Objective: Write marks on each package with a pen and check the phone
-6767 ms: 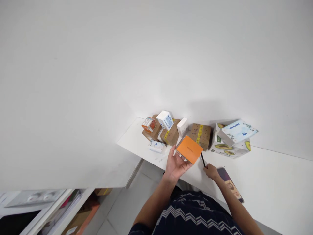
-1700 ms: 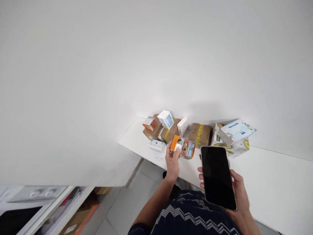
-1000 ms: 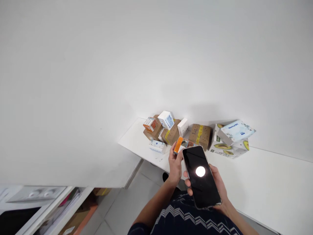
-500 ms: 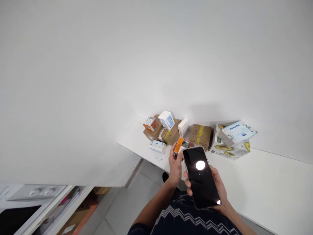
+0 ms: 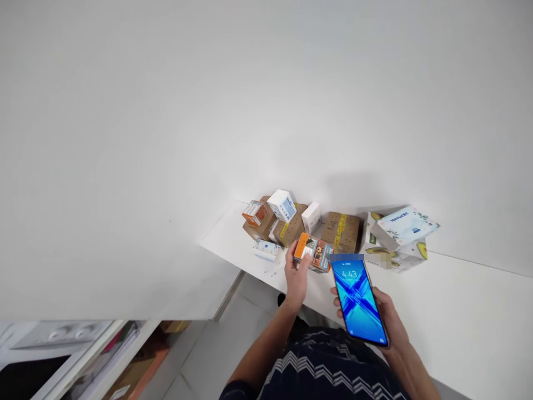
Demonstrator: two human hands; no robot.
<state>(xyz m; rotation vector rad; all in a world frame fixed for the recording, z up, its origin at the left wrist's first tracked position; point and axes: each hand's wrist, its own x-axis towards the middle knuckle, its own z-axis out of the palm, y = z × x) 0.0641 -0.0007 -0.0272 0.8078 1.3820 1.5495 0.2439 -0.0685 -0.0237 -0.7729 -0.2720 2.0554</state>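
**Both hands occupied at white table**

Left hand grips a small orange printed box just in front of the taped cardboard box. Right hand clasps a lit phone, nearer the person than that cardboard box, above the table

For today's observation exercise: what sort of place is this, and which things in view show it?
Probably a small office or packing room: taped cardboard boxes and small product boxes stand on a white table against a bare wall, and shelves with papers show at lower left.
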